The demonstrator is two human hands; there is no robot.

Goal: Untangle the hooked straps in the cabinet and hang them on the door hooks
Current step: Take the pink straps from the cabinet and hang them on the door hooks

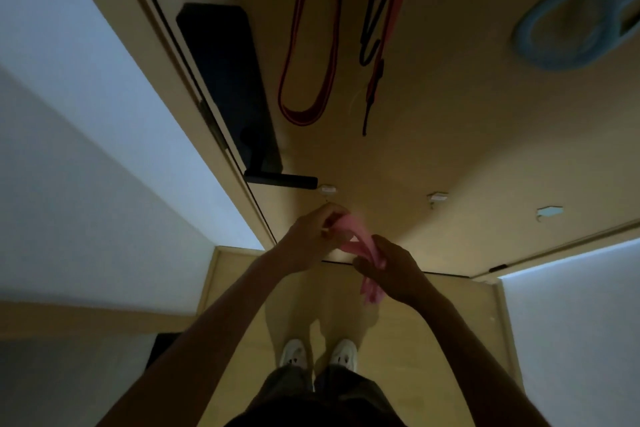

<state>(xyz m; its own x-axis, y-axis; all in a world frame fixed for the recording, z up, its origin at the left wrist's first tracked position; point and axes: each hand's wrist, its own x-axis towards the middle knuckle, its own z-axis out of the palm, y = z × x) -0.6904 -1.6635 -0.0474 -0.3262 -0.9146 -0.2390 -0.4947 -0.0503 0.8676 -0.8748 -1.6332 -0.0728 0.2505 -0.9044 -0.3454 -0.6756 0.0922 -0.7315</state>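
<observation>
A: Where is the soft pink strap (362, 248)?
B: In front of the pale wooden door (450, 114), held between both hands, just below a small white hook (327, 189).
A: How do the hands hold it?
B: The left hand (311, 239) curls its fingers round the upper end. The right hand (391, 270) grips lower down, and the tail dangles beneath.
A: Anything on the door?
B: A red looped strap (304, 62) and a dark red-and-black strap (372, 45) hang higher up.
</observation>
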